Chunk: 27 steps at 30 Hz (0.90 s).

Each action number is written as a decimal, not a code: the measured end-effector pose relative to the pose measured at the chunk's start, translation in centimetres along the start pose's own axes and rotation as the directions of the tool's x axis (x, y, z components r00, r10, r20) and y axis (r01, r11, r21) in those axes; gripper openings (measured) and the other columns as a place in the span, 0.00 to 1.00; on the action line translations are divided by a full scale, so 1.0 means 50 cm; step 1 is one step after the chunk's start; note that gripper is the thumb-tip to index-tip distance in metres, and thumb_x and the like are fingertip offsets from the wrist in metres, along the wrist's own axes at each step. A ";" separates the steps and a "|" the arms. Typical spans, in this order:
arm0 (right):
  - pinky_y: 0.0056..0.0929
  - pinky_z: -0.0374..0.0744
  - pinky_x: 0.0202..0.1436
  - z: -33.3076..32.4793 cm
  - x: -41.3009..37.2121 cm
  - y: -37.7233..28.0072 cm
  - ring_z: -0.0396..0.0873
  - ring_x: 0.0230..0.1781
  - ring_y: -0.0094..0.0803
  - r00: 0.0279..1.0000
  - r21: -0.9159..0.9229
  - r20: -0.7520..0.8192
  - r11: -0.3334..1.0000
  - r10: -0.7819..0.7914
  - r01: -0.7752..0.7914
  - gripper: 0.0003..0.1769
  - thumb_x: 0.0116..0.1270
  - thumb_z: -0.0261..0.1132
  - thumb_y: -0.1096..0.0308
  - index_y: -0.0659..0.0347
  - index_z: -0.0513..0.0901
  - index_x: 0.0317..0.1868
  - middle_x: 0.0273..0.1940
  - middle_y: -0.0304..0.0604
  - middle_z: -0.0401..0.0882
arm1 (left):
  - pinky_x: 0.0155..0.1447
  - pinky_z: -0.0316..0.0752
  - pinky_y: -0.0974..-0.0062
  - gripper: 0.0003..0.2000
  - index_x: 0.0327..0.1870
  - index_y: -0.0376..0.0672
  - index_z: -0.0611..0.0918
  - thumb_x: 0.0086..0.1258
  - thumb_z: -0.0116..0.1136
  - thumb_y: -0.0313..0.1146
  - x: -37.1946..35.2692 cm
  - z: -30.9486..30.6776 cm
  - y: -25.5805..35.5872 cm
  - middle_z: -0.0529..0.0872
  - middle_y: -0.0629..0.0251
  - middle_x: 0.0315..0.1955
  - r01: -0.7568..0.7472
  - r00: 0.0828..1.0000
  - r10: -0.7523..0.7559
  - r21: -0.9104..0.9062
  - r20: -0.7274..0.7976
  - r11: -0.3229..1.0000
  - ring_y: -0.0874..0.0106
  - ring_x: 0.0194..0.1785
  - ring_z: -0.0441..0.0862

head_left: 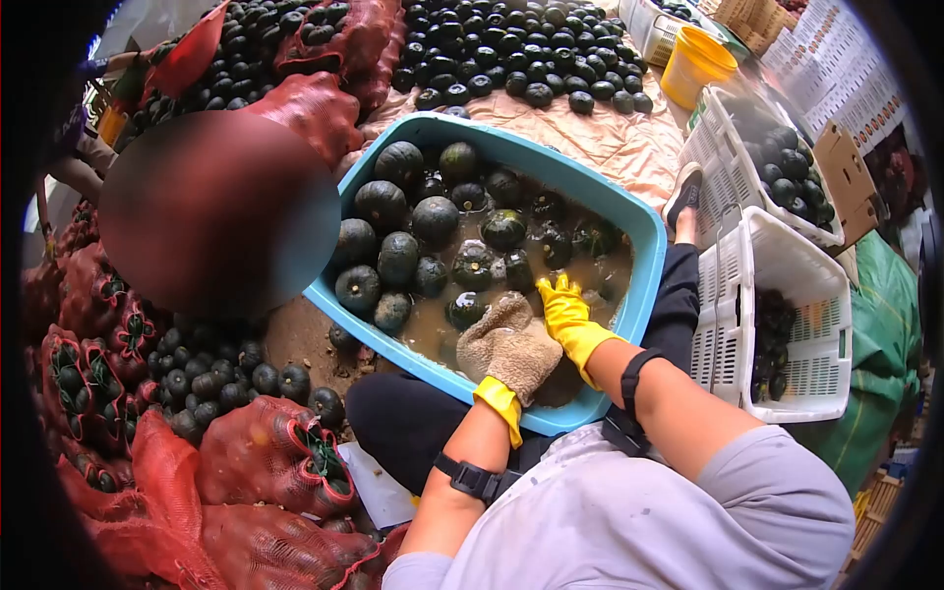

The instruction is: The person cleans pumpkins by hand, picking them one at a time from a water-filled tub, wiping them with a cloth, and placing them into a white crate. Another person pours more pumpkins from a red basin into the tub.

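Note:
A blue tub (644,295) holds muddy brown water and several dark green pumpkins (435,218). My left hand (509,346), in a yellow glove under a tan cloth mitt, is over the water near the tub's front edge, beside a wet pumpkin (465,311); its fingers are hidden inside the mitt. To its right, my right hand (570,320) wears a yellow rubber glove. Its fingers are spread at the water's surface, just below another pumpkin (518,270), with nothing visibly held.
White crates (826,324) with pumpkins stand at the right, below a yellow bucket (696,67). Red mesh sacks (265,457) and loose pumpkins (211,383) lie left. More pumpkins (521,49) cover a sheet behind. Part of a person's arm (79,177) shows far left.

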State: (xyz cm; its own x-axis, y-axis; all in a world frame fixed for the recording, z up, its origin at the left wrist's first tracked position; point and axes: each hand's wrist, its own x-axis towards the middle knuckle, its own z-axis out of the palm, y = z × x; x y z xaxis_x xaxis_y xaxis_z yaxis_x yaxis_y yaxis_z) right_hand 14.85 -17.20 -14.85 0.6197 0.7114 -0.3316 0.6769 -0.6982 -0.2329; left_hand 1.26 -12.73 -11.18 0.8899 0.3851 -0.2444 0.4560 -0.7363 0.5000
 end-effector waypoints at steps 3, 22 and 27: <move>0.54 0.76 0.78 -0.027 0.053 0.027 0.72 0.77 0.60 0.966 0.344 0.258 0.935 -0.002 -0.090 0.52 0.53 0.87 0.57 0.43 0.74 0.79 0.78 0.60 0.70 | 0.55 0.83 0.50 0.12 0.55 0.49 0.86 0.79 0.55 0.39 -0.022 -0.048 -0.007 0.91 0.47 0.48 -0.071 0.989 0.058 -0.094 -0.136 0.993 0.50 0.47 0.91; 0.43 0.67 0.83 -0.122 -0.203 -0.102 0.71 0.78 0.43 0.798 0.686 -0.520 0.408 -0.304 0.603 0.37 0.67 0.82 0.62 0.56 0.76 0.73 0.72 0.50 0.76 | 0.77 0.75 0.64 0.42 0.79 0.41 0.67 0.64 0.77 0.36 -0.102 -0.172 0.043 0.81 0.53 0.67 -0.303 0.818 0.059 -0.340 -0.572 0.890 0.54 0.72 0.82; 0.44 0.67 0.83 -0.108 -0.045 -0.083 0.74 0.74 0.46 0.756 0.585 -0.651 0.677 0.063 0.447 0.36 0.66 0.82 0.60 0.57 0.79 0.72 0.70 0.52 0.78 | 0.81 0.71 0.59 0.49 0.82 0.41 0.62 0.62 0.79 0.42 -0.001 -0.078 0.025 0.81 0.50 0.67 -0.200 0.828 0.066 -0.183 -0.557 0.963 0.53 0.71 0.82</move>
State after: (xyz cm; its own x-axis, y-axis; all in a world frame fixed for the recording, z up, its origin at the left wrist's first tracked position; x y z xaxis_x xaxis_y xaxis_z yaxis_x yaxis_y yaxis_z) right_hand 12.78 -15.46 -8.19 0.7701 0.5459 0.3302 0.5031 -0.2014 -0.8404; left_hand 1.72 -11.52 -7.26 0.7598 0.5803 0.2931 0.2591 -0.6838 0.6822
